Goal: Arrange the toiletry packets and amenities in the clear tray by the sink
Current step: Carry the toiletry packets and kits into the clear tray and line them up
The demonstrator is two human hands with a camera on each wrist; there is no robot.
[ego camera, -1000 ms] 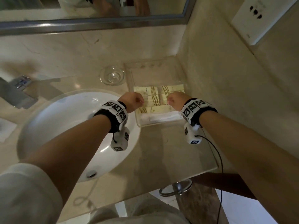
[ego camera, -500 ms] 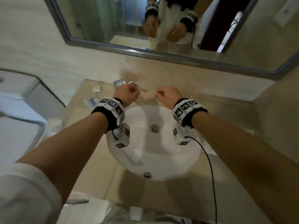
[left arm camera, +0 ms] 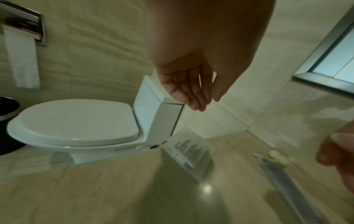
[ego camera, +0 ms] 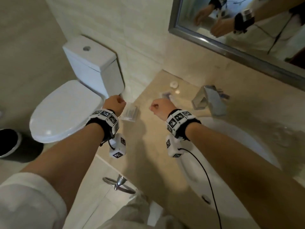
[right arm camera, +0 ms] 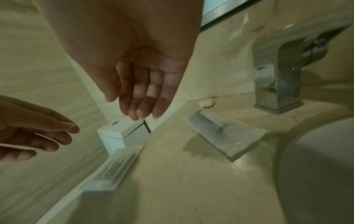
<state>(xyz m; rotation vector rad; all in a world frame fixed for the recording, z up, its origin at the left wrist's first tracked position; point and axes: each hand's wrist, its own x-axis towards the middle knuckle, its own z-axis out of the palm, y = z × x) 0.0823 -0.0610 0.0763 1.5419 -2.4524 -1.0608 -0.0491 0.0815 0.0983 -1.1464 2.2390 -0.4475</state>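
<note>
A person in a white sleeve (ego camera: 31, 200) leans over a polished beige stone counter (ego camera: 148, 154), both forearms stretched out above it. Neither hand holds anything: the left hand (left arm camera: 188, 89) hangs with fingers relaxed and close together, and the right hand (right arm camera: 141, 94) does likewise, thumb slightly apart. Just beyond the left hand a flat printed packet (right arm camera: 113, 168) lies at the counter's edge nearest the toilet (ego camera: 66, 111); past the right hand a second, clear-wrapped packet (right arm camera: 226, 134) rests on the stone, with a small white round piece (right arm camera: 205, 103) behind it, near the squared chrome faucet (right arm camera: 281, 81). The clear tray is not in view, so where these items must go cannot be told from here.

The likely trouble, as it looks: the printed packet sits so close to the edge that a careless brush could send it off toward the toilet, and thin, slick film lying flat on glossy stone may slide rather than lift under the fingers. The white basin (ego camera: 231, 154) curves smoothly to the right; a steel-framed mirror (ego camera: 247, 52) runs along the far wall.
</note>
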